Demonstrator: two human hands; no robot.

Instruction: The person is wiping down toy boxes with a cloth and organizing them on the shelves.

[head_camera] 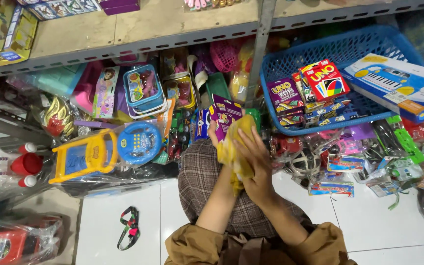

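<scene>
At two o'clock we see a blue plastic lattice basket [290, 66] of card-game boxes, with a blue-and-white toy keyboard box [398, 86] resting on its right rim. At nine o'clock we see a yellow toy cart in clear wrap [82, 157] beside a round blue toy steering wheel [138, 143]. At seven o'clock, on the white floor tiles [114, 221], lies a dark patterned strap [129, 226].

A toy shop is showing here. Packaged toys are crowding a metal shelf [138, 41] and spilling onto the tiled floor [123, 221], while card-game boxes are filling a blue plastic basket [330, 46].
</scene>
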